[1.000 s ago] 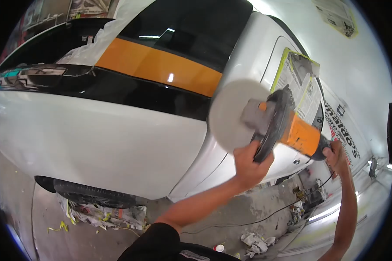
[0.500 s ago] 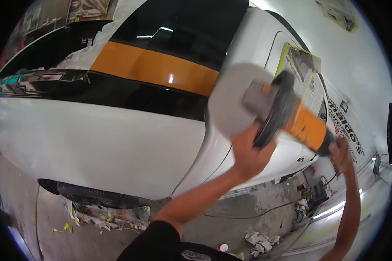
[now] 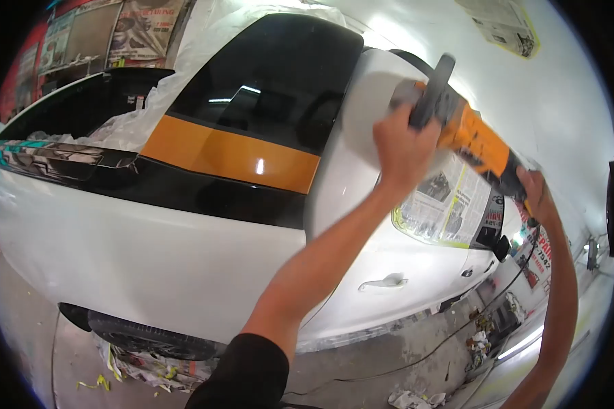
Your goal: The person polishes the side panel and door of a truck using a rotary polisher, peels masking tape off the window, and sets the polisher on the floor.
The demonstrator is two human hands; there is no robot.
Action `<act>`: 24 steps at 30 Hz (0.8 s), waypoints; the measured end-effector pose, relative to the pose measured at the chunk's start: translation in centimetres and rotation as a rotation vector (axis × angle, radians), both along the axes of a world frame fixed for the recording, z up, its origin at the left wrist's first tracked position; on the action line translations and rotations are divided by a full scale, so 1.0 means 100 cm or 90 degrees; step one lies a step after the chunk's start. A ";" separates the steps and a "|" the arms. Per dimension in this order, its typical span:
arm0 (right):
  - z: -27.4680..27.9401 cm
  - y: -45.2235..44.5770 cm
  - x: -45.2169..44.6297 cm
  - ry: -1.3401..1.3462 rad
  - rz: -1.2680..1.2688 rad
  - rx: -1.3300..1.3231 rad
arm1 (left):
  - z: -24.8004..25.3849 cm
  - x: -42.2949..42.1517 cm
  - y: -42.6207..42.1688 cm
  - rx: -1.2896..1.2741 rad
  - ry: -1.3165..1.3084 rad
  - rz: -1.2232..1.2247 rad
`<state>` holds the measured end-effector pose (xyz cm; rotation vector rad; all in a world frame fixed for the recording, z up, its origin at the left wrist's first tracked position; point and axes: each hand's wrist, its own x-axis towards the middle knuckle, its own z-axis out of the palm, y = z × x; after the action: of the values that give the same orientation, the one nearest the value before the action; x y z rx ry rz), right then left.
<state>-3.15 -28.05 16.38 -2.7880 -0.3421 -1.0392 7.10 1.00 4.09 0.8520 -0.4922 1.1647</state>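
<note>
An orange and black polisher (image 3: 483, 144) is held in both of my hands against the white rear pillar of the pickup truck (image 3: 205, 266). My left hand (image 3: 408, 146) is closed around the black front loop handle (image 3: 433, 92). At the back end of the tool, my right hand (image 3: 537, 196) grips the dark rear handle. The polisher's round pad (image 3: 368, 119) looks smeared by motion, lying beside the dark rear side window (image 3: 273, 82). Below the tool, newspaper (image 3: 438, 201) edged with yellow-green tape covers the door window.
A power cord (image 3: 430, 353) hangs from the polisher and runs across the concrete floor. Plastic sheeting (image 3: 157, 102) drapes by the truck bed. Crumpled paper (image 3: 416, 399) lies on the floor, and a rear wheel (image 3: 153, 334) stands below the bed panel.
Both hands have carried the polisher upward along the pillar, and the tool's angle has shifted. My viewpoint has moved too, bringing the door handle and more of the taped newspaper into sight.
</note>
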 end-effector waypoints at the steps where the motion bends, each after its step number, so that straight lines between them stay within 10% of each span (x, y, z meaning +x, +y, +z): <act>1: 0.008 0.008 0.004 0.001 0.002 -0.003 | 0.026 0.015 0.003 -0.007 -0.015 0.025; 7: 0.016 0.019 0.024 -0.017 -0.033 0.103 | 0.065 0.025 0.026 0.053 0.046 0.037; 15: -0.058 -0.090 -0.007 -0.061 -0.051 -0.160 | -0.110 -0.077 -0.010 0.026 0.098 -0.065; 17: -0.058 -0.038 -0.034 0.191 -0.061 -0.003 | -0.124 -0.087 -0.018 0.004 0.105 -0.128; 24: -0.004 -0.022 0.003 0.092 -0.096 0.092 | -0.017 -0.020 -0.005 0.039 0.041 0.026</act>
<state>-2.83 -30.29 16.00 -2.7708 -0.0380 -0.8474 5.09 0.51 2.42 0.9531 -0.4612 1.1614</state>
